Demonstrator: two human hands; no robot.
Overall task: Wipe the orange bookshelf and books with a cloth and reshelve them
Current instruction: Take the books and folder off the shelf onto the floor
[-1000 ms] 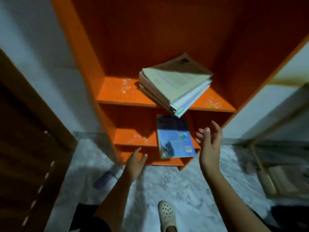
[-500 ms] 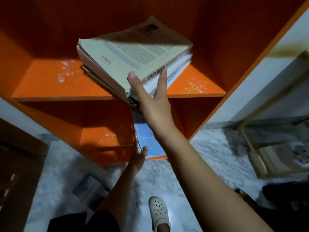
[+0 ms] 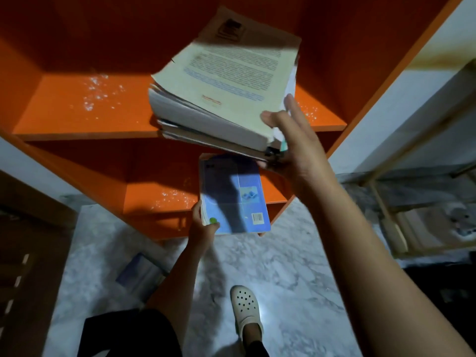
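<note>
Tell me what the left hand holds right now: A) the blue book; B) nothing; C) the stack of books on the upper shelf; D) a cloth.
A: the left hand grips the blue book at its near corner, thumb on its cover; the right hand holds the stack of books.

Orange bookshelf (image 3: 85, 104): open-front, two boards in view, both w/ white specks of dust on top. Stack of books (image 3: 219, 99) at upper board: thick cream-covered paperback on top w/ printed text, a brown cover behind it, several thinner vols beneath. Stack is tilted, near corner sticking out past the board's front edge. Right hand (image 3: 296, 150) grips that corner, thumb on top cover, fingers under. Blue book (image 3: 234, 197) at lower board: flat, back cover up w/ barcode at bottom right, overhanging front edge. Left hand (image 3: 201, 228) grips its bottom-left corner, thumb on cover.
</note>
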